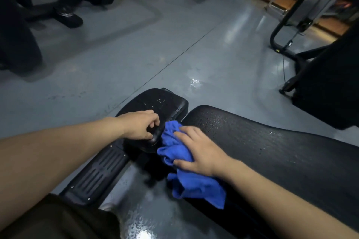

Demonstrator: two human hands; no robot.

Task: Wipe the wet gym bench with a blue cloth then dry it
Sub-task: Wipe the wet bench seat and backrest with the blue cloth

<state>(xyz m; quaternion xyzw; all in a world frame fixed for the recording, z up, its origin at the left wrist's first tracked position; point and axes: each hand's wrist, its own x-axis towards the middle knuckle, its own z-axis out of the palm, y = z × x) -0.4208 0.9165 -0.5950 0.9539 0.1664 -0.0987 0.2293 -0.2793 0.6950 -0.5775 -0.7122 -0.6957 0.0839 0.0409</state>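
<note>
**Two hands on a wet bench, blue cloth under the right**

Two bare hands work at the gap between the pads of a black gym bench. The right hand (200,151) lies flat with fingers spread, pressing a crumpled blue cloth (186,163) onto the near end of the long back pad (272,145) — it is not closed around the cloth, only holding it down under the palm. Part of the cloth bunches into the gap beside the seat pad (165,103), and a loose corner hangs off the pad's near edge.

The left hand (140,126) curls over the near edge of the seat pad, fingers and thumb clamped on its rim. Water beads glint on both pads, thickest on the back pad just beyond the cloth.

Below the left forearm runs a ribbed black frame plate (101,172) of the bench. Glossy grey floor (136,60) surrounds it — other dark gym machines (291,31) stand further off.
</note>
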